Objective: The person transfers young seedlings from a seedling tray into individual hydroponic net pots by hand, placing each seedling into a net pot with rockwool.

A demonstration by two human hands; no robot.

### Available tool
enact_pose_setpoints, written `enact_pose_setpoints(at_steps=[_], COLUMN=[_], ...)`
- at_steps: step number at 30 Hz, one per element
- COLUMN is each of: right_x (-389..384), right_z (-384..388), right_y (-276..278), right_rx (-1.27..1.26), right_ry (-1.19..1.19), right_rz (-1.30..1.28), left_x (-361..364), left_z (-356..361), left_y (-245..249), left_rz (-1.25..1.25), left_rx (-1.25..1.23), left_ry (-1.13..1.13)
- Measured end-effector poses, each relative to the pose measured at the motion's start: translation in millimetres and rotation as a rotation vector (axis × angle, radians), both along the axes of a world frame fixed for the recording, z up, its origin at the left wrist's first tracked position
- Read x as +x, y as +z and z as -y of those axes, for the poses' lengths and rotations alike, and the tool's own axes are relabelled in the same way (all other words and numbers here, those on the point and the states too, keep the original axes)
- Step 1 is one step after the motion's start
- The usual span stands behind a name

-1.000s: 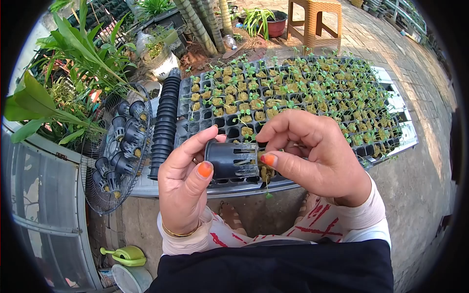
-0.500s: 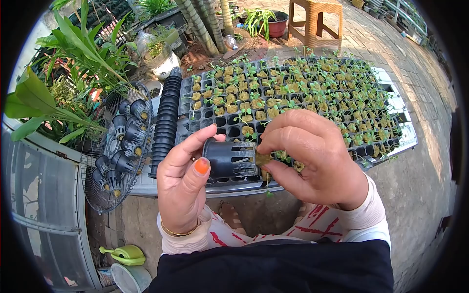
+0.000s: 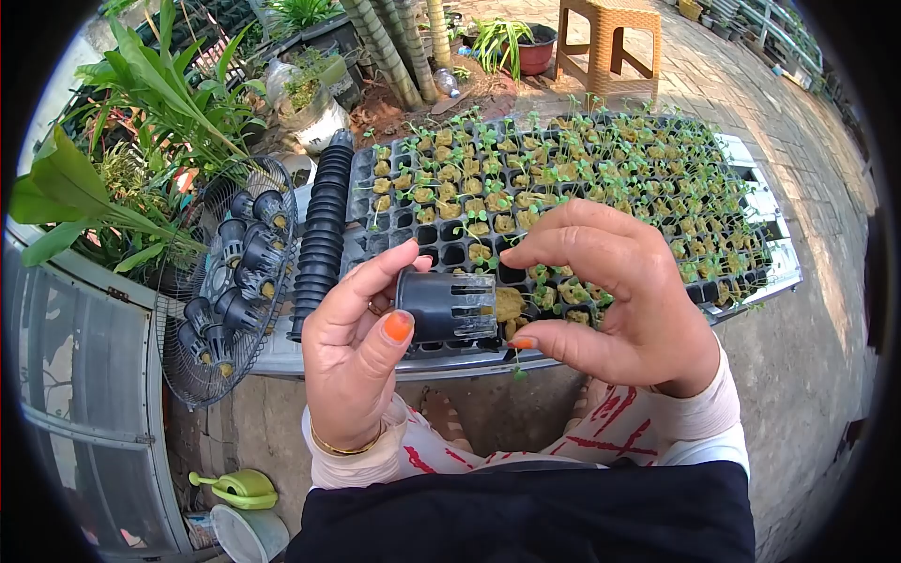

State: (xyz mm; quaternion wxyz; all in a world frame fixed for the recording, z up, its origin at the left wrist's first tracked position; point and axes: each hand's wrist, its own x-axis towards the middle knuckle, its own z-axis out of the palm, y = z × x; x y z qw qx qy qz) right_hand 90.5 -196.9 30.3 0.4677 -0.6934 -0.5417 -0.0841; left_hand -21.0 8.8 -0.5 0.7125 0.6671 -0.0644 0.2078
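Note:
My left hand grips a black slotted net pot, tipped on its side with its rim toward the left palm. Out of the pot's slotted end sticks a yellowish-brown growing plug. To the right, my right hand is open, thumb and fingers parted around the plug's end without visibly holding it. Beneath both hands lies a black seedling tray, its cells filled with similar plugs and thin green seedlings. Some cells near the left hand hold no plug.
A long stack of nested black net pots lies left of the tray. Beyond it, a wire basket holds several pots with plugs. A brown stool stands at the back. A green watering can is on the ground, lower left.
My right fingers have let go of the plug and spread apart, moving slightly right. More of the plug now shows at the pot's end. The left hand still holds the pot.

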Motion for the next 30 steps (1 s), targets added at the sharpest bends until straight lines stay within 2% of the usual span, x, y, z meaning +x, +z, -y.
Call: enact_pose_setpoints(at_steps=[4,6,7,10,11,14,19,21,23,25,28,30], right_x=[-9.6,-17.8,-21.6,-23.7,-22.5,-15.8,-17.4,-16.9,-18.7,-14.2,-16.0,-9.8], right_z=[-5.1,-12.2,-14.5,-15.2,-14.9,-10.8,-2.3,-2.2,-0.2,-0.2,-12.2,-10.9], right_y=[-0.3,-3.3,-4.2,-3.9,-4.4,-1.5,3.6,0.7,1.6,-0.1,-1.4,-5.1], right_rx=[-0.004,-0.023,-0.042,-0.065,-0.049,0.004,0.08,0.134,0.164,0.17,0.421,0.373], right_ry=[-0.025,-0.037,-0.05,-0.047,-0.039,-0.004,-0.034,-0.03,-0.03,0.01,0.177,0.139], right_rz=[0.046,0.066,0.088,0.108,0.125,0.097,-0.068,-0.098,-0.285,-0.302,-0.798,-0.84], left_x=[-1.2,-4.7,-6.1,-8.9,-7.8,-3.9,0.6,3.3,6.3,9.3,16.6,16.3], left_z=[10.7,12.1,12.3,9.9,10.8,18.2,11.8,9.8,14.8,19.1,20.7,23.5], left_y=[3.3,2.8,2.5,3.4,2.7,-0.6,-0.9,-3.3,-6.3,-9.9,-16.6,-16.8], left_rz=[0.09,0.13,0.13,0.28,0.283,0.368,0.367,0.161,0.098,-0.022,0.044,0.066], left_rx=[0.021,0.198,0.198,0.587,0.584,0.315,0.242,0.338,0.294,0.187,0.168,0.147], left_ry=[0.041,0.096,0.099,0.125,0.132,0.034,-0.071,-0.046,-0.024,-0.048,-0.061,-0.049])
